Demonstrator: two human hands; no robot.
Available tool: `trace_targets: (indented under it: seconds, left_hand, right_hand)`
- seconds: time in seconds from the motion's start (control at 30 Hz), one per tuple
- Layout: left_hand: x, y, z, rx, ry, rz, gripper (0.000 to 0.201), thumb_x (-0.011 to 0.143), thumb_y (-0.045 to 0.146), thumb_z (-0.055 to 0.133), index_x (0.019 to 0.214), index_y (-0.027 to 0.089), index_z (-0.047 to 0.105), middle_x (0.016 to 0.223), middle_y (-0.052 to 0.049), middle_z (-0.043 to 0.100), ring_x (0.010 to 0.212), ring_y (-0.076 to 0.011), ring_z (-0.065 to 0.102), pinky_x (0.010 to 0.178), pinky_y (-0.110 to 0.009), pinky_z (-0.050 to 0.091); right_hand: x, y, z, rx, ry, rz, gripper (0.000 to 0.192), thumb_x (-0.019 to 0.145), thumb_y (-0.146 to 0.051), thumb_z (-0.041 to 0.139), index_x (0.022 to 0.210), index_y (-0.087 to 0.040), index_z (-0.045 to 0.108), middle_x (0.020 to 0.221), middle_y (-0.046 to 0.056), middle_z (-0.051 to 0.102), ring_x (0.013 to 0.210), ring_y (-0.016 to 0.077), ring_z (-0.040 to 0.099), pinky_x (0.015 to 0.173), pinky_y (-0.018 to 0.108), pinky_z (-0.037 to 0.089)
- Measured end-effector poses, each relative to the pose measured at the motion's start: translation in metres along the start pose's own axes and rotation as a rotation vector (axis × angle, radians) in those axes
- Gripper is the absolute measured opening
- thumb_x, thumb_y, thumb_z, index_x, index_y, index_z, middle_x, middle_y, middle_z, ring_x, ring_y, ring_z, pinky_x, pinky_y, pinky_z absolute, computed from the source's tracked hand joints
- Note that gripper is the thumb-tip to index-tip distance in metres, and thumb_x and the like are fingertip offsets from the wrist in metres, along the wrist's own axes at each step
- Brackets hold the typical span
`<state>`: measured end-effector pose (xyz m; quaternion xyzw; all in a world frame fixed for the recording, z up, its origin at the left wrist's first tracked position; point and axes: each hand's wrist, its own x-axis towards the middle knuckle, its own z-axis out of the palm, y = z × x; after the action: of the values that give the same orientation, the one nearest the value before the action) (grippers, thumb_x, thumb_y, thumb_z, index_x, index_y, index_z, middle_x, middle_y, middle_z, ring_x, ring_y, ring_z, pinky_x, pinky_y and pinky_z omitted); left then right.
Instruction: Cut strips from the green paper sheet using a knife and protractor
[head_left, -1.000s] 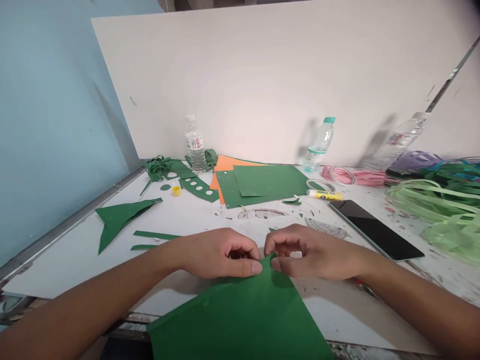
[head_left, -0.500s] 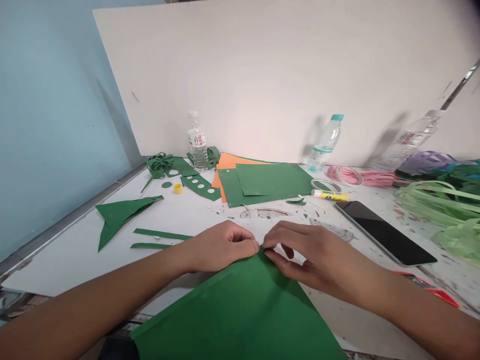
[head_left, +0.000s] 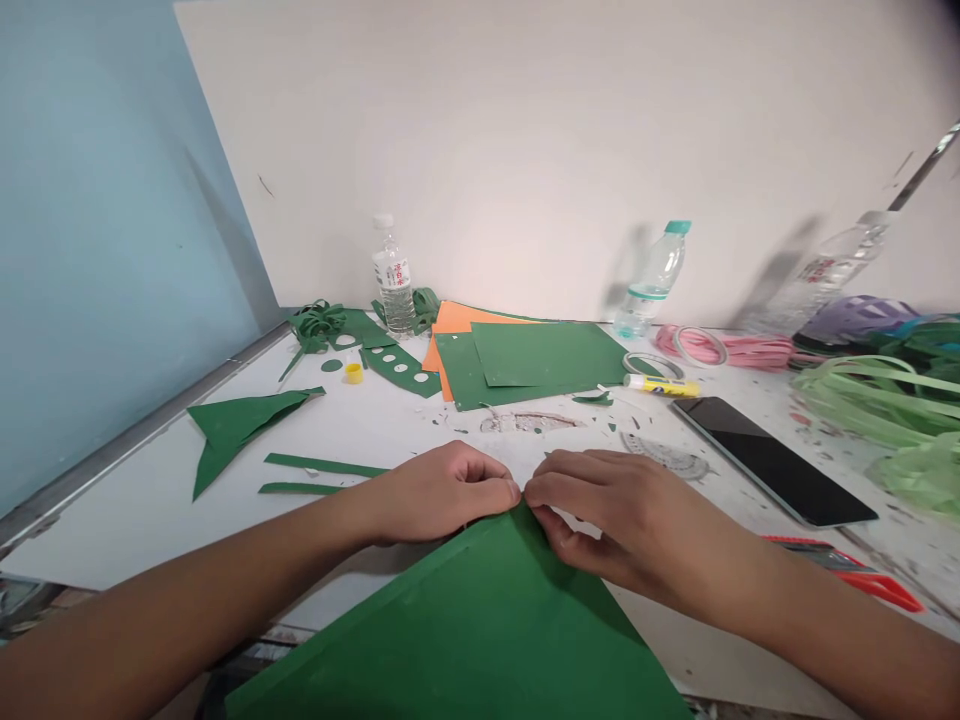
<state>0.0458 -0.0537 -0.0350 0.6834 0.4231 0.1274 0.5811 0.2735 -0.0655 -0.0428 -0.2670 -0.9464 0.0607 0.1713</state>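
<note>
Tabletop: both hands' fingers [head_left: 504,491] pinch green sheet [head_left: 480,630].

The water bottle [head_left: 392,276] bears a red-printed label, too small to read.

Soft, even light and a mostly sharp picture

The white wall [head_left: 570,130] glows brightest in the middle and goes dim in the upper right corner; bottles [head_left: 393,275] throw gray shadows up and to the left, the phone [head_left: 772,460] shines a little, and the edges look bent and blurry
</note>
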Motion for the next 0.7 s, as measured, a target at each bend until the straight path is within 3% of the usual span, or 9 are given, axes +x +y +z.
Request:
trace_targets:
  seconds: [0.37,0.7]
  left_hand:
    - [-0.0001,-0.0002,-0.001,-0.009,-0.014,-0.005,0.034,0.088,0.037,0.054,0.062,0.02,0.041,0.06,0.005,0.033,0.054,-0.0107,0.029,0.049,-0.027,0.023]
    - [-0.0013,0.0011,-0.0008,-0.002,-0.013,0.001,0.034,0.089,0.036,0.055,0.062,0.02,0.042,0.061,0.006,0.032,0.054,-0.0105,0.029,0.049,-0.027,0.023]
  right_hand:
    - [-0.0007,-0.0015,-0.0017,-0.009,0.042,0.001,0.014,0.098,-0.014,0.049,0.103,-0.023,0.057,0.084,-0.002,0.065,0.066,0.0139,0.057,0.061,0.029,0.04]
    - [-0.0012,-0.0008,0.0,-0.008,0.022,-0.012,0.019,0.092,-0.008,0.048,0.095,-0.023,0.06,0.081,0.0,0.063,0.064,0.0136,0.054,0.061,0.027,0.039]
